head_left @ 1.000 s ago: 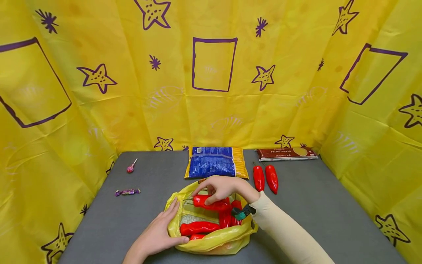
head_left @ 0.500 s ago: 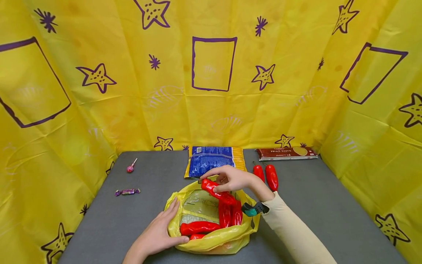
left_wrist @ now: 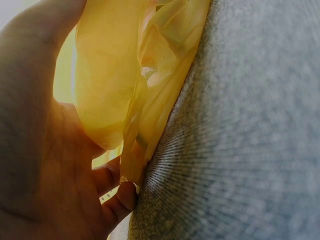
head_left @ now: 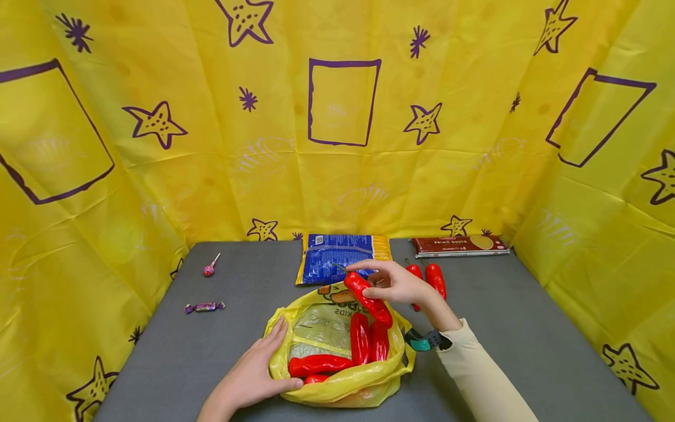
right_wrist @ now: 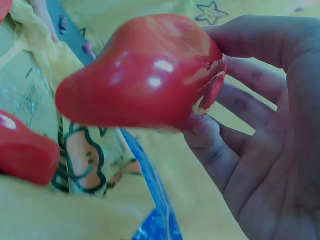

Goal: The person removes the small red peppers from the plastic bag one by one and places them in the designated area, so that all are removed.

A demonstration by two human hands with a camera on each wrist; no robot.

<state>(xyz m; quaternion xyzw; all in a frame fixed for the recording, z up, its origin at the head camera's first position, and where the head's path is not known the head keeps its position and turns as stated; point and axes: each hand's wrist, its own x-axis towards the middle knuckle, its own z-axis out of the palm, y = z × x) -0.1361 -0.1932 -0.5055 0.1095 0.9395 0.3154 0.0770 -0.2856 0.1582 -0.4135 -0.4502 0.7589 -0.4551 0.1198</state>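
Note:
In the head view my left hand [head_left: 258, 366] lies against the left side of a yellow plastic bag [head_left: 358, 387], fingers straight along it and thumb at its front rim. The left wrist view shows the thin yellow plastic [left_wrist: 107, 75] between thumb and fingers. My right hand [head_left: 401, 284] pinches a long red pepper [head_left: 366, 299] near its stem, tilted over the bag's back right rim. Up close, this glossy pepper [right_wrist: 145, 75] sits between thumb and fingertips. Inside the bag, two red peppers stand at the right; another pepper [head_left: 319, 365] lies at the front left, partly covering one more.
Behind the bag lies a blue and yellow packet [head_left: 337, 258]. Two red peppers [head_left: 435, 280] rest right of it, partly behind my right hand, before a brown spaghetti pack [head_left: 459, 246]. A lollipop [head_left: 209, 269] and a wrapped candy [head_left: 204, 307] lie at left on the grey table [head_left: 174, 363].
My right hand has lifted a red pepper from inside the bag, up and to the right, tilting it stem end up. The left hand has stayed in place at the bag.

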